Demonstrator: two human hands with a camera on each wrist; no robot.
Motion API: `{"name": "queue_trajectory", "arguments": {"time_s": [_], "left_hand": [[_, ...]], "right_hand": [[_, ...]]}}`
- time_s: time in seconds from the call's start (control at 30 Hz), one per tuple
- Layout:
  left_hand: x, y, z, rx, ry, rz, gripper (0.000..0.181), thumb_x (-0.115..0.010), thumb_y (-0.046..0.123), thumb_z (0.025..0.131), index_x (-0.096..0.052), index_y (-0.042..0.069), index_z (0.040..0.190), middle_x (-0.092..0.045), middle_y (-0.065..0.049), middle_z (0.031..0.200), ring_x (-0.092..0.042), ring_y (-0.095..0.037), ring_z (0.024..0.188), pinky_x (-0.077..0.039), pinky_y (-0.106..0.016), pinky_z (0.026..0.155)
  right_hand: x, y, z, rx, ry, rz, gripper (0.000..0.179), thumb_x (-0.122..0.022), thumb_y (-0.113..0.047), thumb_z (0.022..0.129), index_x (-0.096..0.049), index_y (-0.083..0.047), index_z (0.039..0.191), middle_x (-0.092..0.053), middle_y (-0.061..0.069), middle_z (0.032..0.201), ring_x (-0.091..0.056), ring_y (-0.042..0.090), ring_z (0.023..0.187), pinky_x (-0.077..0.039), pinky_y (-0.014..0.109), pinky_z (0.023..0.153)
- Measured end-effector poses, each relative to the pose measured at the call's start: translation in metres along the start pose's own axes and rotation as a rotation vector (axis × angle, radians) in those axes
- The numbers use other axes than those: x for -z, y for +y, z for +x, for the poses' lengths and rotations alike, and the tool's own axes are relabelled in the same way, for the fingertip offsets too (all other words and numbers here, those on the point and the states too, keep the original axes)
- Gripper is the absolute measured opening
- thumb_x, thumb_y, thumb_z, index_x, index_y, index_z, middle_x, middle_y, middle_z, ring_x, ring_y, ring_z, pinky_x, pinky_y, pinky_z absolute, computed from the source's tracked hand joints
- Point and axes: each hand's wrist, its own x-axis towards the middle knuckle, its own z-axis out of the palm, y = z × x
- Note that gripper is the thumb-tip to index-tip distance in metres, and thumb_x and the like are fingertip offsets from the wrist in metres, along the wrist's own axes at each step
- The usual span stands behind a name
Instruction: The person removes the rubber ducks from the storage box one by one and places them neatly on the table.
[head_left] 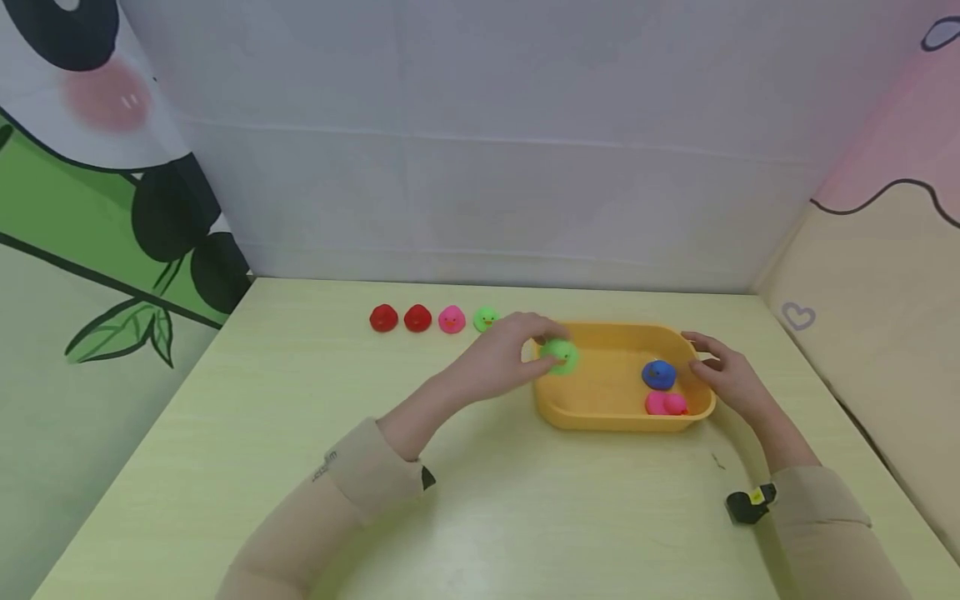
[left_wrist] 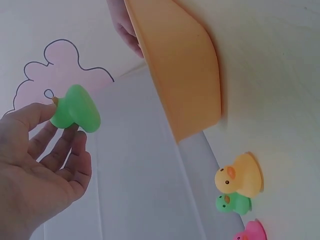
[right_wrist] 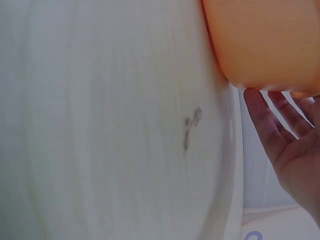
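Note:
My left hand (head_left: 504, 354) pinches a green rubber duck (left_wrist: 77, 110) between thumb and fingertips, over the left end of a yellow-orange tray (head_left: 600, 423). In the left wrist view, the duck is raised beside the tray's wall. A blue duck (head_left: 659, 374) and a pink duck (head_left: 665, 403) lie inside the tray at its right end. My right hand (head_left: 731, 379) is at the tray's right end, its fingertips against the rim. The right wrist view has its extended fingers (right_wrist: 265, 120) touching the tray's outside wall.
Along the table's back stand two red ducks (head_left: 384, 317), a pink duck (head_left: 452, 319) and a green duck (head_left: 485, 317). A yellow duck (left_wrist: 241, 175), hidden behind my left hand in the head view, continues that row. A pale wall panel (head_left: 480, 192) rises behind the table.

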Motion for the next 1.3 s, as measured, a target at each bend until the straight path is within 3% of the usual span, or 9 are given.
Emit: {"name": "queue_trajectory", "arguments": {"time_s": [0.43, 0.83, 1.3], "left_hand": [[0.021, -0.017, -0.029, 0.067, 0.092, -0.013, 0.026, -0.065, 0.019, 0.089, -0.064, 0.02, 0.114, -0.062, 0.012, 0.105, -0.055, -0.006, 0.096, -0.046, -0.031, 0.082], [0.033, -0.054, -0.049, 0.063, 0.174, 0.038, 0.028, -0.07, 0.016, 0.085, -0.065, 0.018, 0.112, -0.062, 0.007, 0.103, -0.056, -0.012, 0.097, -0.046, -0.035, 0.081], [0.038, -0.096, -0.058, 0.126, 0.179, 0.071, 0.027, -0.07, 0.012, 0.084, -0.065, 0.014, 0.111, -0.063, 0.001, 0.105, -0.058, -0.022, 0.1, -0.047, -0.04, 0.089]], "right_hand": [[-0.001, 0.001, 0.0, -0.004, 0.001, 0.008, 0.05, -0.05, -0.02, 0.098, -0.036, -0.004, 0.143, -0.042, 0.029, 0.134, -0.054, 0.047, 0.106, -0.044, 0.009, 0.074], [-0.001, -0.001, 0.0, -0.01, -0.01, 0.008, 0.05, -0.049, -0.021, 0.098, -0.035, -0.005, 0.143, -0.04, 0.029, 0.135, -0.053, 0.048, 0.108, -0.044, 0.008, 0.074], [-0.001, -0.002, -0.001, -0.002, -0.004, 0.011, 0.05, -0.049, -0.02, 0.098, -0.034, -0.004, 0.144, -0.04, 0.029, 0.134, -0.053, 0.047, 0.106, -0.045, 0.009, 0.073]]}}
